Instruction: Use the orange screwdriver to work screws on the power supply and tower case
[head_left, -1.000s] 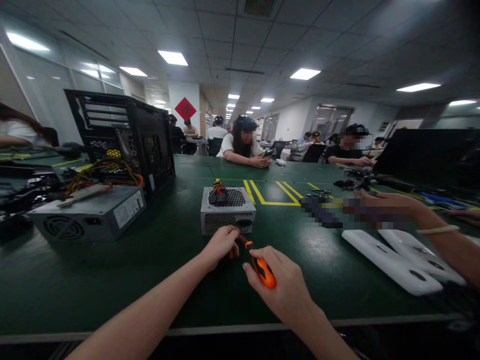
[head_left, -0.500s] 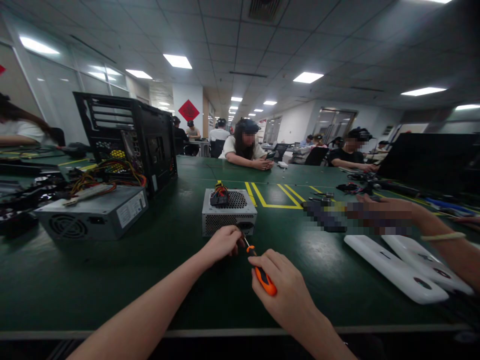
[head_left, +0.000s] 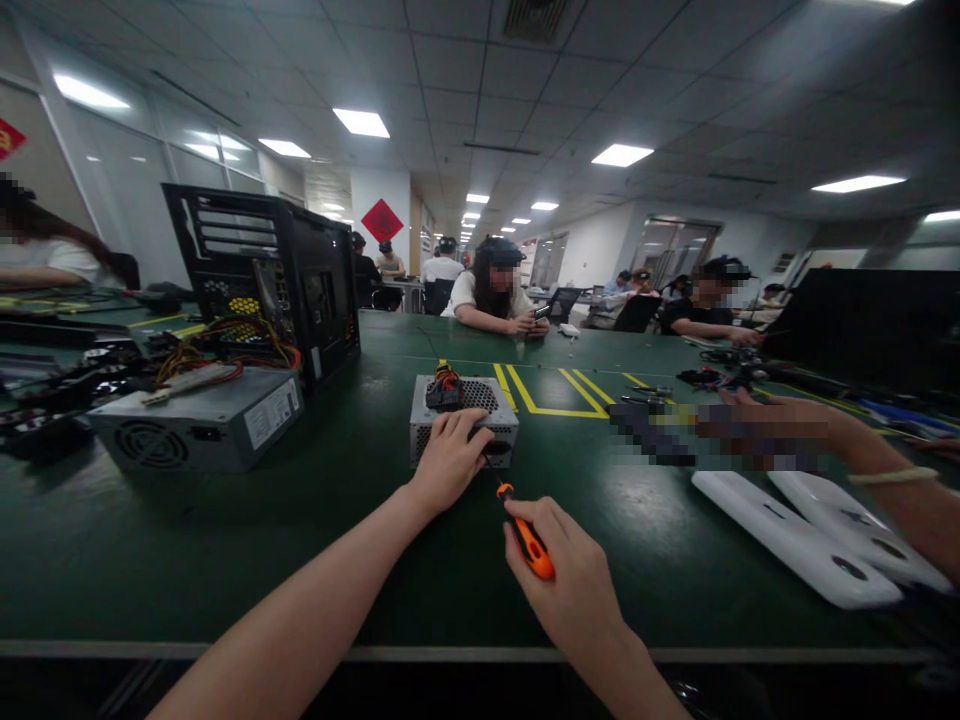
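A grey computer power supply unit (head_left: 499, 402) sits on the green table in front of me, a bundle of coloured cables with a black connector (head_left: 444, 392) on its top. My left hand (head_left: 451, 455) grips its near upper edge, fingers bent over the top and front. In my right hand (head_left: 562, 560) is an orange and black screwdriver (head_left: 536, 552), fist closed round the handle. Its shaft slants up and left to the unit's lower front, close to my left fingers. Whether the tip sits in a screw cannot be made out.
At left stand a second power supply (head_left: 202, 425) and an open black computer case (head_left: 319, 290). Two white panels (head_left: 795, 540) lie at right beside a co-worker's arm (head_left: 892, 460), near pixelated items. Across the table a person (head_left: 491, 290) holds a phone.
My left hand has gone from the screwdriver's tip area up onto the power supply's top edge. The right hand keeps hold of the screwdriver, nearly in the same place.
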